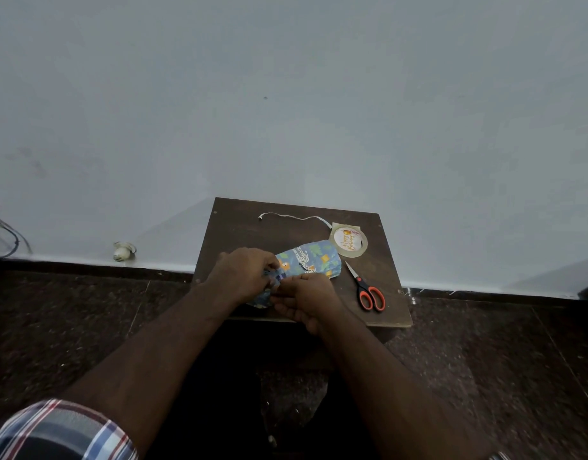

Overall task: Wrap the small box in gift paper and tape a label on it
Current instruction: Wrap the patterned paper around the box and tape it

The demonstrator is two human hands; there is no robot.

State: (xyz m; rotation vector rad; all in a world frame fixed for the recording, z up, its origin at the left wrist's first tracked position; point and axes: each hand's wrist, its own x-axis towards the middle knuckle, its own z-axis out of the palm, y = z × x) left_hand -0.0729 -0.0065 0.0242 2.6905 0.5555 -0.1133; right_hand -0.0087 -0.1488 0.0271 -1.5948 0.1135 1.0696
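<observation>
On the small dark table, head view:
Table edges: the table (252,224) stands against the wall; scissors (369,290) lie near its right edge, their tips toward the far left; bare table surface shows at the far left corner.
Open room: floor lies to the left and right of the table; a small white fitting (122,251) sits at the wall base, far left.
Surface: dark brown wood; a thin paper strip (292,216) lies along the far edge; a tape roll (349,240) sits far right with a round label (348,240) inside its ring.
Room: pale grey wall, dark speckled floor.
Gift paper: the wrapped box (311,258) lies mid-table, long axis running near left to far right; far right end rounded and free.
Left hand: the left hand (243,273) has fingers curled, pinching the paper's near left end.
Right hand: the right hand (307,298) has fingers curled, gripping the same end from the near side.
</observation>
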